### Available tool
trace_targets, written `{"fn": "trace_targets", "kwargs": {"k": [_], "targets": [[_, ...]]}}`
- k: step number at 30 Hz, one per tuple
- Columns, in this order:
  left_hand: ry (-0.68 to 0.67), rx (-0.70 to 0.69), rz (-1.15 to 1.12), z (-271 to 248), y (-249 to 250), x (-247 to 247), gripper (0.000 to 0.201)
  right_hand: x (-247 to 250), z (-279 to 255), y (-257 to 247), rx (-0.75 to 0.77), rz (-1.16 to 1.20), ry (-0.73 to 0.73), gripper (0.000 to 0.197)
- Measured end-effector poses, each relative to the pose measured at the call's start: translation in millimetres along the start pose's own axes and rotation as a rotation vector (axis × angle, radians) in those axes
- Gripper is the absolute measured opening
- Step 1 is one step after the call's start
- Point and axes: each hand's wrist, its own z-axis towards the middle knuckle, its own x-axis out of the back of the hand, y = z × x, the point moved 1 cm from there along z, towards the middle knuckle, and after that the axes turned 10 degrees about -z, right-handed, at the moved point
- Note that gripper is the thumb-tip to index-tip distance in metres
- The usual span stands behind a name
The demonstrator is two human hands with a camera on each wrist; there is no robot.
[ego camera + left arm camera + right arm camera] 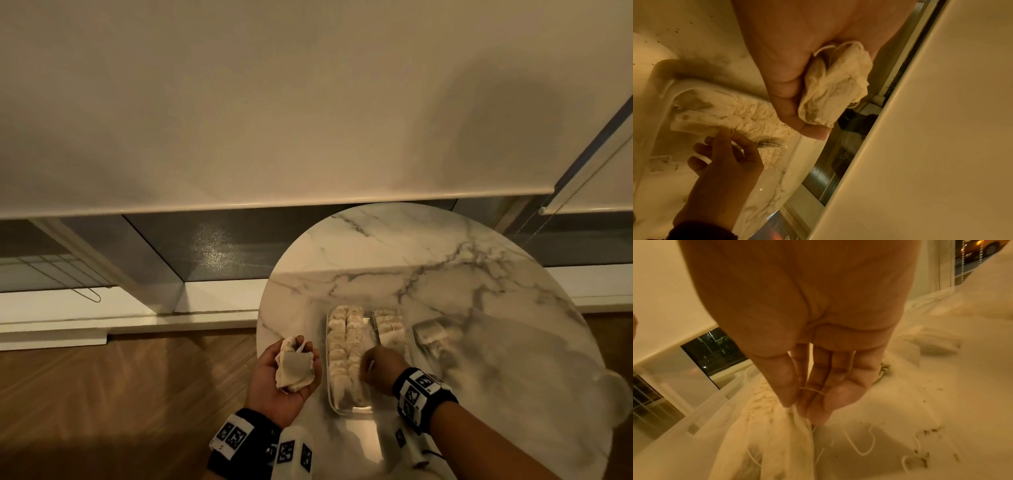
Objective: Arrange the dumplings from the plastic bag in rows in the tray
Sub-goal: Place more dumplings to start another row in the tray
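No words, brand names or numbers can be read in any view. The only signs are black-and-white square fiducial markers, coded patterns rather than letters. In the head view they sit on the white tags of the left wristband [236,437], at about 7 o'clock in the picture, on the white camera block [294,452] just beside it, and on the right wristband [419,390] at about 5 o'clock. The two wrist views carry no markings that can be made out.
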Motion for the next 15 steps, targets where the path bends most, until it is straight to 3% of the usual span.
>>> {"fn": "trace_targets", "kwargs": {"k": [4,9,15], "targets": [[0.012,0.012,0.045,2.6,-5.6,-5.2,0.024,1.6,-4.7,5.1,0.009,0.073,0.039,0.006],[0.012,0.015,0.057,3.3,-12.4,-11.0,0.024,14.3,-18.9,12.3,0.033,0.16,0.203,0.005],[0.04,0.02,0.079,6.1,-22.3,-18.3,0.027,46.8,-68.6,-15.8,0.288,0.414,0.351,0.008]]}}
